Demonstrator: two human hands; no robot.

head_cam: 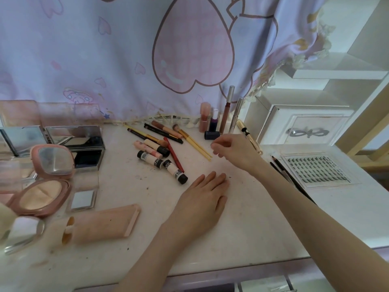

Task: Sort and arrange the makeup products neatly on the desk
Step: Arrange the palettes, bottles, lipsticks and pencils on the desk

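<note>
Left hand: the left hand (pixel 203 199) was laid flat on the table (pixel 242 224), palm down, fingers stretched out together; its grip was slack and nothing was held in it.
Right hand: the right hand (pixel 233 150) was raised a little over the table, fingers curled inward with the tips drawn close; whether anything small was pinched in that grip could not be told.
Loose pile: pencils, a red pencil (pixel 173 154), small tubes with black caps (pixel 150 160) and a gold-handled brush (pixel 192 140) were scattered crosswise at the middle of the table, beyond the left hand.
Standing row: a pink bottle (pixel 204 116), a small purple bottle (pixel 214 121), a lip gloss tube (pixel 226 110) and a silver tube (pixel 236 112) were stood upright against the curtain (pixel 105 49), just beyond the right hand.
Dark cap: a dark blue cap (pixel 212 135) was lying just beside the right hand's fingertips.
Gold pen: a gold pen (pixel 249 137) was lying slanted behind the right hand.
Left side: an open pink compact (pixel 42 186), mirrored cases (pixel 75 140) and a pink flat case (pixel 105 224) were gathered there.
Right side: a lash tray (pixel 317 170) was lying flat, with dark pencils (pixel 281 167) just beside it.
</note>
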